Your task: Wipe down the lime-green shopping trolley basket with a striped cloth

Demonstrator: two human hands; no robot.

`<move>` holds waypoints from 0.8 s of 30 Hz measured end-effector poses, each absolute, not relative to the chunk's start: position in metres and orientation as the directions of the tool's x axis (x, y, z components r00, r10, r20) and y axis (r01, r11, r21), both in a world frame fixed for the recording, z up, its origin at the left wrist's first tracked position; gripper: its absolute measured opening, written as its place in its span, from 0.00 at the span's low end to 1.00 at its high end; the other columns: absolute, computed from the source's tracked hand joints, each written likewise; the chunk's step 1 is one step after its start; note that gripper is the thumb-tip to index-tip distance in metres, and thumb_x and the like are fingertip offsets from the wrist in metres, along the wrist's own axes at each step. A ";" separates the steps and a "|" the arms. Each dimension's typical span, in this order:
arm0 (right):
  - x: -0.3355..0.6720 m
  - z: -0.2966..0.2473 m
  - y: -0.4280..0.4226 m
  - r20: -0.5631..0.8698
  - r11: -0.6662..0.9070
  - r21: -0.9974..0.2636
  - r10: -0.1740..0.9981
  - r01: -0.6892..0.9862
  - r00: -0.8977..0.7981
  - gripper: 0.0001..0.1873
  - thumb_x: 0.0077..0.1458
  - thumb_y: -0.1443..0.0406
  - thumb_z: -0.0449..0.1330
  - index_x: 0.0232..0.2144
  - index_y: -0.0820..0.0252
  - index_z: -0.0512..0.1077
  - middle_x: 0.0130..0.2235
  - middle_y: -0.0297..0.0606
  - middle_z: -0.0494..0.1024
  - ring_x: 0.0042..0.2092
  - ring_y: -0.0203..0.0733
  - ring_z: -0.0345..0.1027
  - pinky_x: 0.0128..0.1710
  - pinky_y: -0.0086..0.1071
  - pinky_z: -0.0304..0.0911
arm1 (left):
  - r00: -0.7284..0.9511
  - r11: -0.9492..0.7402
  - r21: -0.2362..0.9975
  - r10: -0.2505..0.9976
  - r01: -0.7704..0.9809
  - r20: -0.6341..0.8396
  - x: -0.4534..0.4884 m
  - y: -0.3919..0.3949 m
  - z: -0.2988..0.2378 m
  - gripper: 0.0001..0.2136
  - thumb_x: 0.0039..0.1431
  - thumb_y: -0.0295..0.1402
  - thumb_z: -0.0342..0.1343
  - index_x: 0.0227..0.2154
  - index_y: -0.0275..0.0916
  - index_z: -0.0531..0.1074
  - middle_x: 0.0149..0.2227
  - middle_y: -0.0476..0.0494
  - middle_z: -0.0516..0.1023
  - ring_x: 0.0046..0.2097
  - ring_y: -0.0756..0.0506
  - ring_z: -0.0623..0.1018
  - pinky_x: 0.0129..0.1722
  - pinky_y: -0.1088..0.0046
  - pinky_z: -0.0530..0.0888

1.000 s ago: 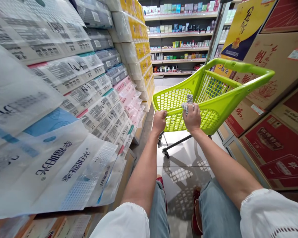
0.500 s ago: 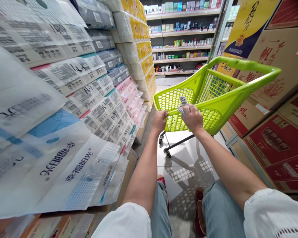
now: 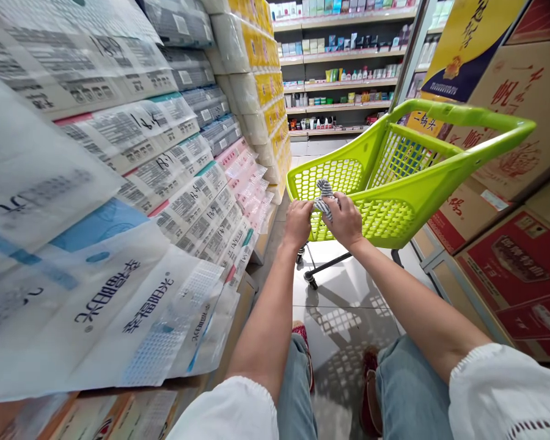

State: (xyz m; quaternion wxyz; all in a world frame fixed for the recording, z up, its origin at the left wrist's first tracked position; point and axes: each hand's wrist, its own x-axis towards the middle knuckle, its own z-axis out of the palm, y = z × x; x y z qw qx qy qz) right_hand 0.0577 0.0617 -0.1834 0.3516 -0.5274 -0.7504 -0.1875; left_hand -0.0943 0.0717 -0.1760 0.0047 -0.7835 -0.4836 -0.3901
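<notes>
A bright green shopping cart [image 3: 389, 229] with a perforated plastic basket stands in front of me, its handle toward the right. My left hand [image 3: 297, 223] is closed over the rim at the basket's near left corner. Just right of it, my right hand [image 3: 343, 217] presses a crumpled grey-and-white striped cloth [image 3: 324, 190] against the same rim. Part of the cloth sticks up above the fingers; the rest is hidden under them. The two hands are nearly touching.
Stacked packs of tissue [image 3: 165, 165] rise close on my left, with yellow-and-white packs [image 3: 256, 85] beyond. Red and brown cartons [image 3: 517, 263] line the right. Shelves of small bottles and boxes [image 3: 348, 84] stand at the back. Tiled floor [image 3: 348, 293] lies under the cart.
My right hand has slid left along the rim with the striped cloth, closer to my left hand. The left hand keeps hold of the corner. The cart appears slightly further right.
</notes>
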 end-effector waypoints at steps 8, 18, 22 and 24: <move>0.061 -0.206 0.076 0.682 0.437 0.011 0.655 0.899 -0.327 0.18 0.60 0.59 0.51 0.50 0.57 0.69 0.52 0.46 0.68 0.48 0.47 0.61 0.45 0.37 0.55 | 0.169 -0.504 0.430 0.773 0.749 0.611 -0.094 0.082 -0.186 0.15 0.61 0.26 0.44 0.46 0.41 0.71 0.43 0.41 0.75 0.47 0.43 0.71 0.50 0.65 0.66; 0.080 -0.266 0.067 0.444 0.615 0.201 0.637 0.763 -0.630 0.15 0.63 0.66 0.46 0.45 0.54 0.72 0.45 0.42 0.74 0.43 0.41 0.63 0.40 0.34 0.52 | 0.151 -0.517 0.466 0.770 0.718 0.620 -0.104 0.093 -0.195 0.14 0.63 0.31 0.45 0.47 0.42 0.73 0.47 0.44 0.76 0.50 0.44 0.72 0.54 0.66 0.66; 0.079 -0.232 0.069 0.532 0.587 0.194 0.610 0.786 -0.587 0.15 0.63 0.64 0.47 0.47 0.54 0.70 0.47 0.43 0.73 0.44 0.41 0.62 0.41 0.33 0.52 | 0.138 -0.507 0.491 0.782 0.709 0.608 -0.105 0.094 -0.195 0.14 0.62 0.29 0.45 0.46 0.43 0.73 0.47 0.45 0.76 0.50 0.45 0.72 0.54 0.66 0.67; 0.073 -0.202 0.072 0.625 0.550 0.173 0.580 0.817 -0.523 0.16 0.63 0.62 0.47 0.49 0.53 0.69 0.49 0.43 0.71 0.46 0.43 0.61 0.43 0.34 0.52 | 0.136 -0.507 0.493 0.781 0.707 0.609 -0.106 0.093 -0.193 0.14 0.61 0.27 0.46 0.44 0.43 0.74 0.46 0.45 0.77 0.50 0.45 0.72 0.53 0.66 0.68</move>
